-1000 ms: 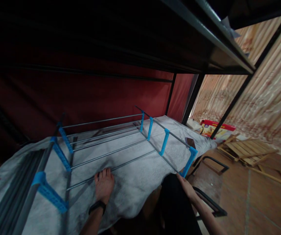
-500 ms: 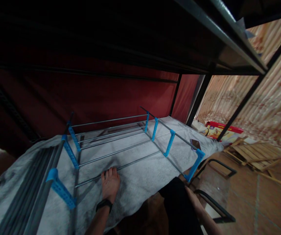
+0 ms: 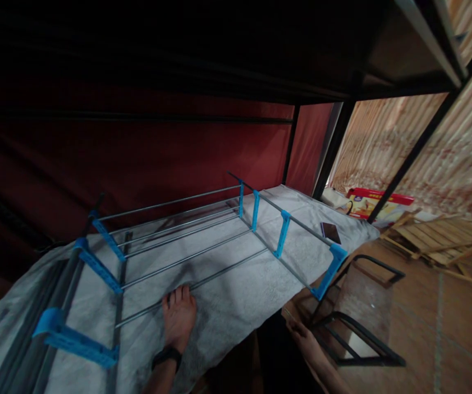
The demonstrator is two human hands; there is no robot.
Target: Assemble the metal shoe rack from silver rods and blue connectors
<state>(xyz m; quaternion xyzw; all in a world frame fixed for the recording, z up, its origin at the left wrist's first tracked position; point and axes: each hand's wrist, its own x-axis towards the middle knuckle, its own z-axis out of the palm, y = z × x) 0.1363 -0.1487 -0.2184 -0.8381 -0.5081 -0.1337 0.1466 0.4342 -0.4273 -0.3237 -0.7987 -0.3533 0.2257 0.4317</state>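
Our left hand (image 3: pixel 179 312) grips the rack's (image 3: pixel 283 235) front rod (image 3: pixel 223 272) — best held level; before it, our right hand's (image 3: pixel 302 336) grip we can't tell.

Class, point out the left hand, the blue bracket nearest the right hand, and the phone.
Left hand (image 3: pixel 179 314): head view, back of the hand.
Blue bracket (image 3: pixel 329 273): head view, middle of its slanted length.
Phone (image 3: pixel 331 233): head view, its dark face.

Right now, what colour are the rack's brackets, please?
The brackets are blue, clearest in the head view.
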